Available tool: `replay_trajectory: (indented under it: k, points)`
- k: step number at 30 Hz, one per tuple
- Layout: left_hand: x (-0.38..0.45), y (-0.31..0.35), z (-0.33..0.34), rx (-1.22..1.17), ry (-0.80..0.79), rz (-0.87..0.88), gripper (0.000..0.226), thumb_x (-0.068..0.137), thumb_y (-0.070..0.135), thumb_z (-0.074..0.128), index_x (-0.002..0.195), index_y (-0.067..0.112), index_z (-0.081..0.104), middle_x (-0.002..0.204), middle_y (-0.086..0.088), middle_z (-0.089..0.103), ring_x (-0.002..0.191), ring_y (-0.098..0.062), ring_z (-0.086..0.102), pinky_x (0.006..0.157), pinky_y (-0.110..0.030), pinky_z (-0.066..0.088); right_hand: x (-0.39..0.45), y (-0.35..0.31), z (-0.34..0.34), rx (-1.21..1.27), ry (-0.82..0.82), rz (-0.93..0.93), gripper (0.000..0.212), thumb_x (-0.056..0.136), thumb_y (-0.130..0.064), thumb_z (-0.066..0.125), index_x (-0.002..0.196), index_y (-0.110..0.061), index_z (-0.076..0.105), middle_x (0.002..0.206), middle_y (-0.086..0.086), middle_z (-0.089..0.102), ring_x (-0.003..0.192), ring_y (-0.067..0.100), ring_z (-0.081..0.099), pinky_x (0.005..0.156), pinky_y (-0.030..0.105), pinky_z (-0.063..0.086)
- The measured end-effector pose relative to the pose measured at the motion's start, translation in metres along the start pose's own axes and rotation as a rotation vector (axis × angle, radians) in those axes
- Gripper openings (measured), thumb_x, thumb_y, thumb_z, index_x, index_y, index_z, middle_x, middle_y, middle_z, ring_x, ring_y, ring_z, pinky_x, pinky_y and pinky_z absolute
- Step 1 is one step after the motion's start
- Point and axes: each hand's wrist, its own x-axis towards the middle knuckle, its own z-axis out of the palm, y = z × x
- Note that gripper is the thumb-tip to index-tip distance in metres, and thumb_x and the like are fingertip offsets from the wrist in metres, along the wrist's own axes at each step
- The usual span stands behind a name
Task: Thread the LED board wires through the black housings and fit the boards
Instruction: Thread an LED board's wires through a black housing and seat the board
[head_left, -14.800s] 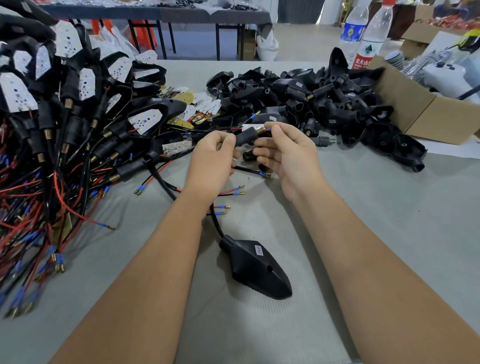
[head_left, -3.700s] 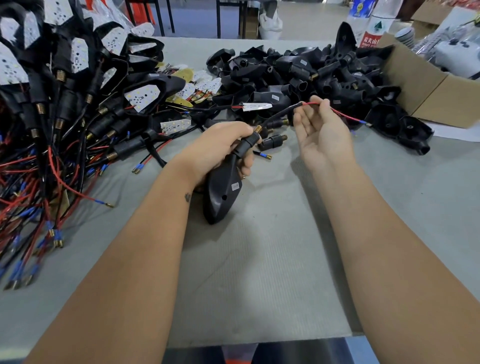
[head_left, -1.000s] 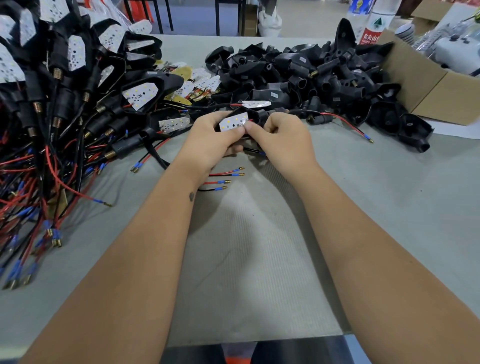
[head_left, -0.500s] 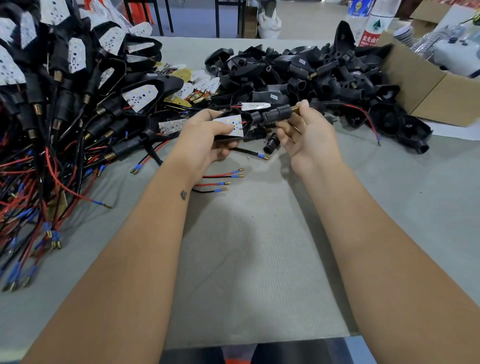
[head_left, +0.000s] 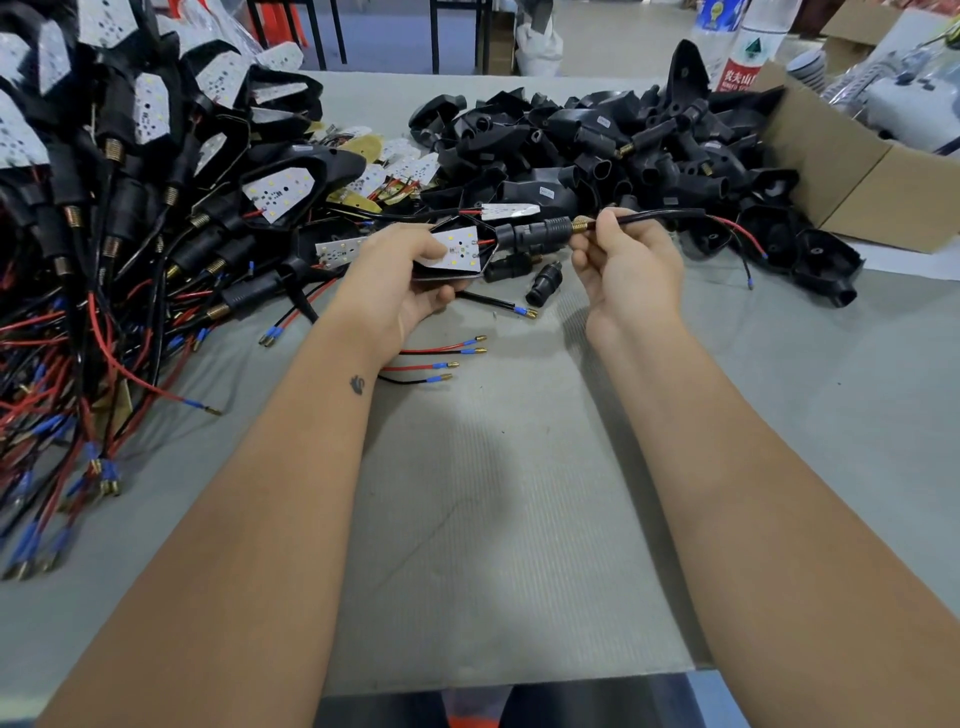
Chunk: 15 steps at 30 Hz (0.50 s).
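My left hand (head_left: 400, 280) grips a black housing (head_left: 524, 234) above the table, thumb pressing a white LED board (head_left: 460, 248) into its open face. The housing's stem points right and ends in a brass thread. My right hand (head_left: 626, 260) pinches the black sleeved wire (head_left: 660, 215) just past that thread. Red and black leads (head_left: 740, 236) trail from the sleeve to the right. Loose white LED boards (head_left: 400, 169) lie behind my left hand.
A heap of empty black housings (head_left: 597, 135) fills the back right beside a cardboard box (head_left: 852, 171). Finished units with red and black wires (head_left: 104, 234) pile up on the left. Loose wire ends (head_left: 441, 358) and a small black stem piece (head_left: 543, 278) lie under my hands.
My right hand slid right along the stem to the sleeved wire and drew it out straight. The left hand keeps the housing with the board in it.
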Motion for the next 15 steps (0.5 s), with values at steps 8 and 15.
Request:
replay_trajectory:
  k: [8,15]
  points:
    - [0.009,0.003,-0.011,-0.273,0.217,0.161,0.014,0.094,0.006,0.059,0.081,0.006,0.063,0.067,-0.003,0.065,0.052,-0.008,0.062,0.056,-0.019,0.053,-0.011,0.0,0.005,-0.238,-0.194,-0.138,0.015,0.092,0.003,0.058,0.085,-0.01,0.061,0.073,0.005,0.067,0.066,0.014,0.066,0.066,0.024,0.056]
    - [0.012,0.001,-0.021,-0.269,0.155,0.172,0.014,0.102,0.021,0.05,0.11,0.015,0.059,0.093,-0.003,0.066,0.072,-0.02,0.072,0.069,-0.034,0.06,-0.023,0.004,0.008,-0.681,-0.339,-0.494,0.011,0.081,-0.001,0.06,0.077,-0.012,0.062,0.066,-0.004,0.059,0.062,0.009,0.055,0.062,0.022,0.047]
